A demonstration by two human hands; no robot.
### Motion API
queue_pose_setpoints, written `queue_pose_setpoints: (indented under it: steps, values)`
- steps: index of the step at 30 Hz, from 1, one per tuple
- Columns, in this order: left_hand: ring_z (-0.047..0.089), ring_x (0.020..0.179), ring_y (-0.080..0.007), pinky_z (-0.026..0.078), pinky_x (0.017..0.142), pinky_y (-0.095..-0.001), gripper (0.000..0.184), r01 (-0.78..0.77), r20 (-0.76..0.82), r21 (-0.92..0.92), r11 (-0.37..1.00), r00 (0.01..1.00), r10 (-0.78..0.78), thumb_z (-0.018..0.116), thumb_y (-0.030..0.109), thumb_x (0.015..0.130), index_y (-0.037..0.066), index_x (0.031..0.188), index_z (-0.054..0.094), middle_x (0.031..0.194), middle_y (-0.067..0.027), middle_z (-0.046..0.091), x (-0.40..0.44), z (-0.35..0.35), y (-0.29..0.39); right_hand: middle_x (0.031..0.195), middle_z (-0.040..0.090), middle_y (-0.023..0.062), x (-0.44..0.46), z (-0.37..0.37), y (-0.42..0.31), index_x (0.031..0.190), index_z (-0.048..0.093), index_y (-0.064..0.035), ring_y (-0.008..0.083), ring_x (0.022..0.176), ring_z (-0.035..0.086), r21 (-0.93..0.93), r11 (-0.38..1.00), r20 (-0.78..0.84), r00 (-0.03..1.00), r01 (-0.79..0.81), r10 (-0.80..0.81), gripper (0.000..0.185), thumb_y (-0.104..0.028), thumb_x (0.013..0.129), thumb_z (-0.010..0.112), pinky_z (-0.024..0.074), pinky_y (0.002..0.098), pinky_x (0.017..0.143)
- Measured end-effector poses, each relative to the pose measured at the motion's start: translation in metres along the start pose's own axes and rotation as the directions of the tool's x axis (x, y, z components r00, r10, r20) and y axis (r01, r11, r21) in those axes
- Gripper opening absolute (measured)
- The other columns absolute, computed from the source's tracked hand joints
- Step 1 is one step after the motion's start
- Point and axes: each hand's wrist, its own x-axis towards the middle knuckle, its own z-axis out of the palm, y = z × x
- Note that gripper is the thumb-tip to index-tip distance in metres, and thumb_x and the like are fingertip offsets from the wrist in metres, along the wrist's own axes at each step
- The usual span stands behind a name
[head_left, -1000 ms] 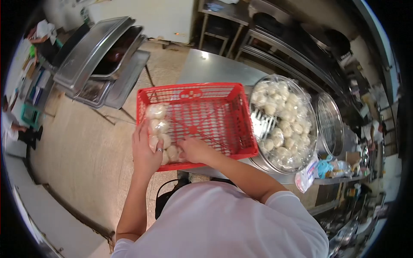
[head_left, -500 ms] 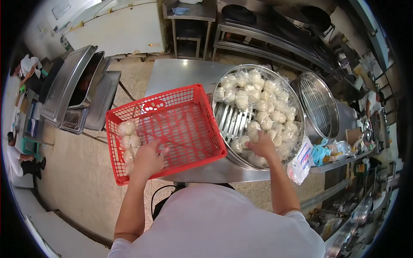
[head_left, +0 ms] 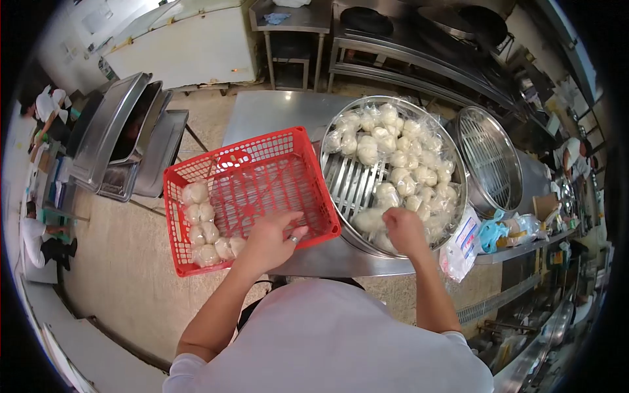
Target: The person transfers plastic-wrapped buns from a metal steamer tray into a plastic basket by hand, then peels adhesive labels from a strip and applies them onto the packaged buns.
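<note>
White buns in clear plastic bags (head_left: 406,147) fill much of a round metal steamer tray (head_left: 344,180) with a slatted base. At its near edge my right hand (head_left: 405,230) pinches the plastic of a bag of buns (head_left: 369,221), which is blurred by motion. My left hand (head_left: 270,241) is above the near side of a red plastic crate (head_left: 333,230), fingers apart and holding nothing. Inside the crate, more bagged buns (head_left: 200,213) line the left side and the near left corner.
Crate and steamer rest on a metal table (head_left: 262,111). A second steamer tray (head_left: 490,160) leans to the right, near a printed plastic bag (head_left: 460,245) and a blue bag (head_left: 490,232). Metal pans (head_left: 108,131) stand at left. Other people (head_left: 49,108) are at the far left and right.
My left hand has moved right from the crate's left part, uncovering buns in the near left corner. My right hand has closed on a bag of buns, which has shifted slightly.
</note>
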Motion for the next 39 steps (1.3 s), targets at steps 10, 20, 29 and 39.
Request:
queue_pose_setpoints:
  steps: [10,20,29,39]
  values:
    - [0.057,0.135,-0.0279,0.049,0.111,-0.0429,0.105,-0.295,0.012,-0.495,0.817,0.938,0.346,0.102,0.02,0.063,0.005,0.151,0.048,0.145,-0.0151,0.059,0.029,0.02,0.032,0.086,0.064,-0.0039,0.032,-0.077,-0.149,0.103,0.071,-0.0024,0.007,0.079,0.055,0.867,0.496,0.243,0.906,-0.044,-0.346,0.015,-0.016,0.106,0.065,0.0464,0.0256,0.072]
    - [0.065,0.117,-0.0174,0.055,0.101,-0.0365,0.088,0.193,0.224,-0.901,0.39,0.974,0.038,0.102,0.019,0.066,0.004,0.14,0.056,0.127,-0.0058,0.067,-0.021,-0.01,-0.029,0.118,0.071,0.0065,0.063,0.029,-0.2,0.138,0.063,-0.0001,0.0144,0.102,0.068,0.833,0.509,0.417,0.849,-0.216,-0.323,0.044,-0.022,0.1,0.071,0.0568,0.0317,0.086]
    - [0.067,0.112,-0.0206,0.056,0.097,-0.0357,0.101,-0.077,-0.323,-0.675,0.734,0.925,-0.201,0.101,0.018,0.068,0.002,0.15,0.044,0.129,-0.0085,0.065,-0.055,-0.018,-0.071,0.113,0.074,0.0122,0.069,0.089,-0.275,0.119,0.07,0.0027,0.0202,0.1,0.072,0.884,0.241,0.421,0.907,-0.401,-0.034,0.024,-0.014,0.107,0.058,0.0605,0.0359,0.085]
    - [0.07,0.101,-0.0175,0.058,0.09,-0.0341,0.075,-0.091,-0.387,-0.712,0.696,0.878,-0.281,0.092,0.031,0.082,0.001,0.14,0.055,0.12,-0.0095,0.069,-0.073,-0.066,-0.095,0.142,0.061,0.0166,0.081,0.134,-0.308,0.145,0.057,-0.0009,0.0287,0.135,0.057,0.909,0.417,0.25,0.837,-0.029,-0.487,0.046,-0.023,0.105,0.064,0.0491,0.0417,0.111]
